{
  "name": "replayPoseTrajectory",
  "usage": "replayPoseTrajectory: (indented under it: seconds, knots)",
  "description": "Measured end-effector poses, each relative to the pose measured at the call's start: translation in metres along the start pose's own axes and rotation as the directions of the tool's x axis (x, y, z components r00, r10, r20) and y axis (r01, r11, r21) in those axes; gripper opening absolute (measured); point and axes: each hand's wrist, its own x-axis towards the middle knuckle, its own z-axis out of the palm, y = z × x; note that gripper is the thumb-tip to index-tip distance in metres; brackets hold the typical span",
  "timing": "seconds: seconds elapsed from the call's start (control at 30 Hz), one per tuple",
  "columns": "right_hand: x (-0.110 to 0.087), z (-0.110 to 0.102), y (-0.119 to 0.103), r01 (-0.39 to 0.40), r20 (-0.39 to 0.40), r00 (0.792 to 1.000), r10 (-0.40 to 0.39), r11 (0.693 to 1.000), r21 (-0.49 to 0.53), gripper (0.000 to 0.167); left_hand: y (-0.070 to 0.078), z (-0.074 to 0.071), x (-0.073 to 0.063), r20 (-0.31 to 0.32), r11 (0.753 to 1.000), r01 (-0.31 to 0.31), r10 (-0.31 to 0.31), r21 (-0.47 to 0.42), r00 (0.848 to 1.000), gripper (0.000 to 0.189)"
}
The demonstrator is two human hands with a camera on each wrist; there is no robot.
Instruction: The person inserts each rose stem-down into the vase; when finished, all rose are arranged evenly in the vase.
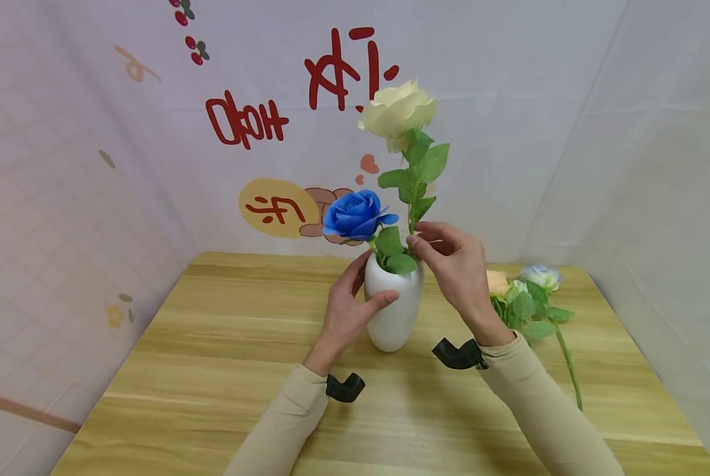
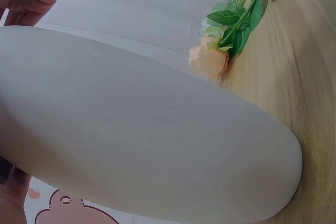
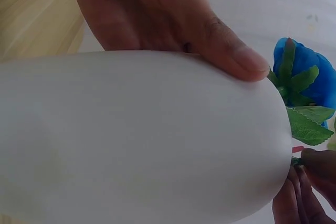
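A white vase (image 1: pixel 393 311) stands upright on the wooden table. My left hand (image 1: pixel 355 301) grips its upper left side, thumb across the front and fingers around the back. In the right wrist view that thumb lies near the vase's rim. A blue rose (image 1: pixel 355 217) leans out of the mouth to the left, its green leaves at the rim. Above the right side of the mouth, my right hand (image 1: pixel 453 258) pinches the stem of a tall cream-white rose (image 1: pixel 399 111) between thumb and fingers. The lower end of that stem is hidden behind leaves and rim.
To the right on the table (image 1: pixel 260 383) lie more flowers: a peach rose (image 1: pixel 498 283) and a pale blue-white one (image 1: pixel 541 277), with a long green stem (image 1: pixel 571 370) pointing toward me. Behind the table hangs a white backdrop (image 1: pixel 498 132) with red lettering and cartoon prints.
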Motion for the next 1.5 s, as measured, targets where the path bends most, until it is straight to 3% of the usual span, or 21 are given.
replayPoseTrajectory:
  seconds: [0.13,0.27,0.37,0.6,0.83,1.2,1.37,1.5]
  knots:
    - [-0.005,0.001,-0.009,0.017,0.004,1.000,-0.017,1.000,0.010,0.024,0.000,0.001,-0.002,-0.002,1.000,0.003,-0.003,-0.007,1.000,0.072]
    - [-0.002,0.002,0.007,0.025,0.007,1.000,-0.025,0.999,0.031,0.025,-0.005,0.002,-0.001,-0.009,1.000,0.002,-0.003,-0.012,1.000,0.073]
    - [0.001,0.003,0.023,0.021,-0.008,1.000,-0.021,0.999,0.037,0.027,-0.015,0.003,0.001,-0.010,1.000,0.008,-0.008,-0.010,1.000,0.075]
    - [0.006,0.002,0.028,-0.034,0.021,0.999,0.032,0.996,0.082,0.039,-0.036,0.004,0.006,-0.023,1.000,-0.027,0.027,-0.008,0.999,0.075]
    - [0.009,0.000,0.026,-0.121,0.064,0.991,0.116,0.989,0.088,0.035,-0.037,0.004,0.005,-0.033,0.999,-0.042,0.042,0.003,0.999,0.076]
    - [0.008,-0.003,0.033,-0.153,0.094,0.984,0.150,0.988,0.029,0.034,-0.038,0.006,0.005,-0.027,0.999,-0.043,0.044,0.011,0.999,0.076]
    - [0.000,-0.001,0.040,-0.113,0.131,0.985,0.115,0.993,-0.030,0.027,-0.038,0.006,0.004,-0.029,0.999,-0.040,0.040,0.011,0.999,0.076]
    - [-0.008,-0.004,0.047,-0.041,0.160,0.986,0.043,0.999,-0.014,0.021,-0.039,0.006,0.005,-0.033,0.999,-0.054,0.054,0.000,0.998,0.076]
